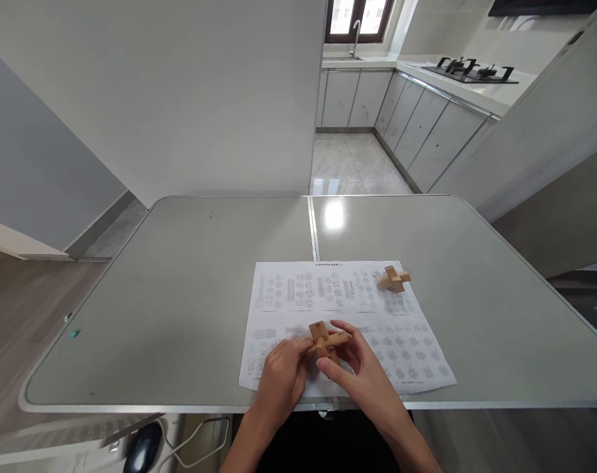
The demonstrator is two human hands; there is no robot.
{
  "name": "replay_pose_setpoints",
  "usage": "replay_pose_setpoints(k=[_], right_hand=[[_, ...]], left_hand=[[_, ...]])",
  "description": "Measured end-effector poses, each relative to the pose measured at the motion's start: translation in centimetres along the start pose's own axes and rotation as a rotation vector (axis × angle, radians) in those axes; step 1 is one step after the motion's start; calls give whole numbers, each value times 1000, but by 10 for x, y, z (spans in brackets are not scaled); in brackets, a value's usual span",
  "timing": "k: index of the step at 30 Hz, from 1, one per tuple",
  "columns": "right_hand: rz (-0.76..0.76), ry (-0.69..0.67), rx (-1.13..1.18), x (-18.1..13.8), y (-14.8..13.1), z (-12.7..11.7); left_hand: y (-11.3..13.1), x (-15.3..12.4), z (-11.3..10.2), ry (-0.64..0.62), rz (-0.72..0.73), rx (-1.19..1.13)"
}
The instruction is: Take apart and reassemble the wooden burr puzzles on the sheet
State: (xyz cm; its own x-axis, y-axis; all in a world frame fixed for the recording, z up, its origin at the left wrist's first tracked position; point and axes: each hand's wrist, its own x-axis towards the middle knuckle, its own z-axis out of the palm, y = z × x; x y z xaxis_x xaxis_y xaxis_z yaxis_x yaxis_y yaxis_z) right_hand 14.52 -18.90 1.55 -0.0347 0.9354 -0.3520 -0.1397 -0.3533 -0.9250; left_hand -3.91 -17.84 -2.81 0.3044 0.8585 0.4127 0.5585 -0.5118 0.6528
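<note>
Left hand [284,369] and right hand [361,369] hold wooden bars [333,340], perhaps half-joined; beyond, rightward, a wooden cross [395,279] looks complete.

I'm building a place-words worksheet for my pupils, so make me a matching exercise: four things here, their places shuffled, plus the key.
Things:
1. Nearer brown wooden block cluster
2. Farther brown wooden cross-shaped block cluster
3. White printed paper sheet
4. Black gas hob

Places:
A. Flat on the grey metal-edged table
B. On the white kitchen counter
C. Between left hand and right hand
D. At the sheet's far right corner

Pairs: 1-C, 2-D, 3-A, 4-B
</note>
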Motion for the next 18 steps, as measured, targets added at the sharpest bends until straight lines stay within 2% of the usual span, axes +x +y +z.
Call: replay_pose_setpoints(k=[4,8,10,14,18], right_hand=[[-4,36,23,1,1,3],[-12,76,61,1,0,7],[-2,67,100,0,0,9],[49,16,169,-2,-2,12],[36,8,163,-3,-2,15]], left_hand=[[1,-2,1,1,-62,-1],[7,-2,-3,4,-204,-129],[11,-1,-6,-39,-247,-197],[15,1,-8,-151,-222,-247],[11,-1,-4,-99,-217,-193]])
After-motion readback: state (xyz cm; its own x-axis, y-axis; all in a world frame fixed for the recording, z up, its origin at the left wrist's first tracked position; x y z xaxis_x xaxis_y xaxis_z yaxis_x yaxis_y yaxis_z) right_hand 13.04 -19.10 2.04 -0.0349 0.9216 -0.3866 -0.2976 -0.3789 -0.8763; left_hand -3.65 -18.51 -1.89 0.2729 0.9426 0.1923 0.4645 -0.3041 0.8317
